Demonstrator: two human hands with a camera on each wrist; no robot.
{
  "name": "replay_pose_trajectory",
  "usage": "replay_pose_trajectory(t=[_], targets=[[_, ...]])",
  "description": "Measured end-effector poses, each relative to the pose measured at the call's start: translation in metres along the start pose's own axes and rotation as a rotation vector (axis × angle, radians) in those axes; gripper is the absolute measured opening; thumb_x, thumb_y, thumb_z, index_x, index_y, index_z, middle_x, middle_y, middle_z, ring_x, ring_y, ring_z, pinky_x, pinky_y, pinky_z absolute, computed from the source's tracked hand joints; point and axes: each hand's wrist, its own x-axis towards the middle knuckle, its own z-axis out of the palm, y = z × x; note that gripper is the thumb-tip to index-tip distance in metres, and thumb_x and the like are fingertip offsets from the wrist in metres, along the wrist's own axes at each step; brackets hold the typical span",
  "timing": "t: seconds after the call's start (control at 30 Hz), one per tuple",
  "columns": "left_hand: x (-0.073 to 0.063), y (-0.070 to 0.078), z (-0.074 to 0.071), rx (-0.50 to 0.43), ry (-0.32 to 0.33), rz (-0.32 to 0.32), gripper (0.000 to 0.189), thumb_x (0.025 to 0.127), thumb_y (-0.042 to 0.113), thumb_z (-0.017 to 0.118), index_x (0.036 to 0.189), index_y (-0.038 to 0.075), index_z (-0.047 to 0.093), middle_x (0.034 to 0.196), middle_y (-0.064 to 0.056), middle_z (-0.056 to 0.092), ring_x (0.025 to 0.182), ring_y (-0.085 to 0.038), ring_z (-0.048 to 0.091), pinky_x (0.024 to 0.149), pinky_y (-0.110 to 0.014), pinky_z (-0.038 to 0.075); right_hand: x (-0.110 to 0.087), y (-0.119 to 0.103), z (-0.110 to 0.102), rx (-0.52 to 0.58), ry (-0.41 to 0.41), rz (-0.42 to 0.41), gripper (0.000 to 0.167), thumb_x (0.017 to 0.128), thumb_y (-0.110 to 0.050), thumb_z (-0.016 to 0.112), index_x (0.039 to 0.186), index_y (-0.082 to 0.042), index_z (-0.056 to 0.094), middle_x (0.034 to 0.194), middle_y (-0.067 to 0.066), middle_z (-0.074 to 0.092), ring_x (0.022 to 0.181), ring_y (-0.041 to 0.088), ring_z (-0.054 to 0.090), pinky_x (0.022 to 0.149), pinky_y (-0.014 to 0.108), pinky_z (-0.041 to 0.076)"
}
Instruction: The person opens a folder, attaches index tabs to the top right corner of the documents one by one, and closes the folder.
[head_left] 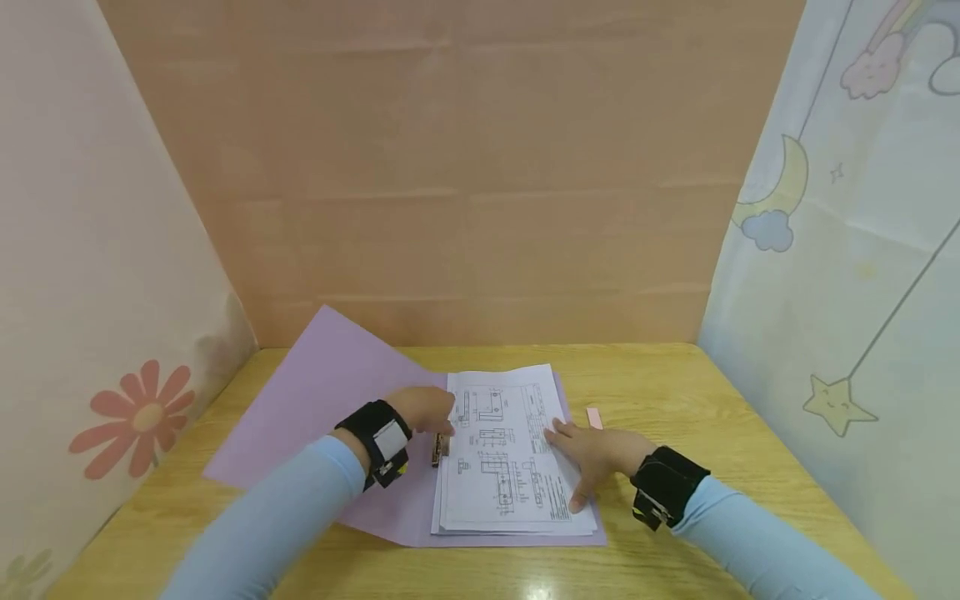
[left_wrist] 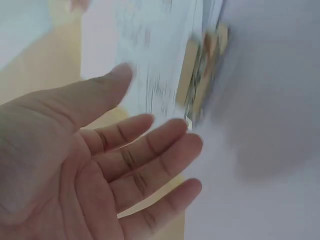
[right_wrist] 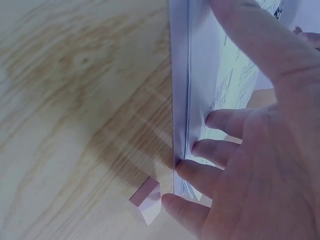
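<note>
A lilac folder (head_left: 330, 375) lies spread on the table, its left cover turned at an angle. On its right side sits a stack of white sheets (head_left: 468, 492), the top one printed with technical drawings. A brassy metal clip (left_wrist: 200, 75) stands at the sheets' left edge. My left hand (head_left: 423, 408) is beside this clip, fingers loosely bent and apart, and nothing shows in its palm in the left wrist view. My right hand (head_left: 592, 454) rests on the right edge of the sheets, fingers spread.
A small folded pink piece (right_wrist: 147, 200) lies on the wooden table (head_left: 660, 400), just right of the folder. A brown backdrop (head_left: 465, 183) rises behind the table, with patterned sheets hanging at both sides.
</note>
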Motion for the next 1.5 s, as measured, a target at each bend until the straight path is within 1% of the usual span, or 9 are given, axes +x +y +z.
replay_pose_trajectory(t=[0.1, 0.27, 0.6, 0.77, 0.87, 0.93, 1.07, 1.23, 1.5], targets=[[0.006, 0.015, 0.016, 0.052, -0.040, -0.067, 0.020, 0.093, 0.025, 0.064, 0.086, 0.007, 0.067, 0.066, -0.001, 0.057, 0.060, -0.016, 0.052, 0.058, -0.028, 0.039, 0.001, 0.001, 0.002, 0.019, 0.004, 0.003, 0.118, 0.058, -0.046, 0.086, 0.152, -0.009, 0.026, 0.159, 0.018, 0.017, 0.145, 0.038, 0.022, 0.113, 0.052, 0.026], [0.015, 0.015, 0.038, -0.007, -0.078, -0.140, 0.020, 0.090, 0.020, 0.067, 0.076, 0.005, 0.068, 0.063, -0.002, 0.060, 0.059, -0.017, 0.053, 0.059, -0.028, 0.039, 0.002, 0.000, 0.005, 0.015, 0.000, -0.001, 0.117, 0.059, -0.048, 0.085, 0.152, -0.010, 0.026, 0.160, 0.017, 0.017, 0.146, 0.036, 0.022, 0.114, 0.050, 0.026], [0.016, 0.015, 0.037, -0.086, -0.078, -0.137, 0.020, 0.089, 0.021, 0.069, 0.078, 0.006, 0.067, 0.064, -0.004, 0.060, 0.061, -0.018, 0.054, 0.061, -0.029, 0.040, -0.001, 0.000, -0.001, -0.028, 0.029, -0.018, 0.112, 0.061, -0.049, 0.085, 0.150, -0.007, 0.032, 0.157, 0.018, 0.025, 0.144, 0.036, 0.027, 0.114, 0.049, 0.027], [0.012, 0.018, 0.036, -0.094, -0.095, -0.144, 0.024, 0.089, 0.020, 0.069, 0.071, 0.005, 0.066, 0.062, -0.004, 0.060, 0.057, -0.018, 0.052, 0.058, -0.028, 0.038, 0.002, 0.008, -0.015, -0.018, 0.246, -0.014, 0.083, 0.080, -0.041, 0.077, 0.143, -0.001, 0.041, 0.146, 0.022, 0.043, 0.129, 0.037, 0.048, 0.103, 0.050, 0.041], [0.012, 0.017, 0.038, -0.114, -0.095, -0.146, 0.023, 0.089, 0.018, 0.069, 0.071, 0.005, 0.065, 0.062, -0.004, 0.060, 0.056, -0.018, 0.052, 0.057, -0.028, 0.037, 0.003, 0.017, -0.026, -0.053, 0.415, 0.083, 0.058, 0.087, -0.035, 0.071, 0.129, -0.001, 0.054, 0.125, 0.018, 0.061, 0.102, 0.030, 0.064, 0.081, 0.045, 0.052], [0.013, 0.017, 0.039, -0.122, -0.092, -0.144, 0.022, 0.089, 0.018, 0.069, 0.071, 0.005, 0.065, 0.062, -0.004, 0.060, 0.055, -0.017, 0.052, 0.056, -0.027, 0.037, 0.003, 0.024, -0.030, -0.081, 0.453, 0.165, 0.046, 0.089, -0.034, 0.069, 0.120, -0.002, 0.059, 0.109, 0.014, 0.066, 0.082, 0.023, 0.064, 0.067, 0.040, 0.052], [0.015, 0.017, 0.040, -0.129, -0.094, -0.151, 0.021, 0.089, 0.019, 0.069, 0.073, 0.005, 0.065, 0.062, -0.004, 0.060, 0.055, -0.017, 0.052, 0.056, -0.027, 0.037, 0.004, 0.037, -0.027, -0.070, 0.387, 0.289, 0.030, 0.091, -0.033, 0.065, 0.096, -0.004, 0.065, 0.080, 0.004, 0.062, 0.067, 0.018, 0.055, 0.059, 0.038, 0.046], [0.017, 0.021, 0.039, -0.115, -0.100, -0.158, 0.024, 0.089, 0.020, 0.069, 0.070, 0.005, 0.065, 0.060, -0.004, 0.059, 0.055, -0.017, 0.052, 0.056, -0.027, 0.037, 0.006, 0.046, -0.014, 0.016, 0.294, 0.378, 0.040, 0.092, -0.034, 0.060, 0.060, -0.011, 0.064, 0.066, 0.000, 0.056, 0.060, 0.018, 0.051, 0.056, 0.035, 0.040], [0.017, 0.025, 0.036, -0.116, -0.098, -0.167, 0.022, 0.089, 0.019, 0.069, 0.072, 0.004, 0.065, 0.060, -0.004, 0.059, 0.055, -0.017, 0.052, 0.057, -0.027, 0.037, 0.010, 0.051, -0.006, 0.052, 0.242, 0.433, 0.036, 0.088, -0.028, 0.059, 0.057, -0.010, 0.060, 0.061, 0.001, 0.051, 0.053, 0.015, 0.042, 0.055, 0.031, 0.031]])
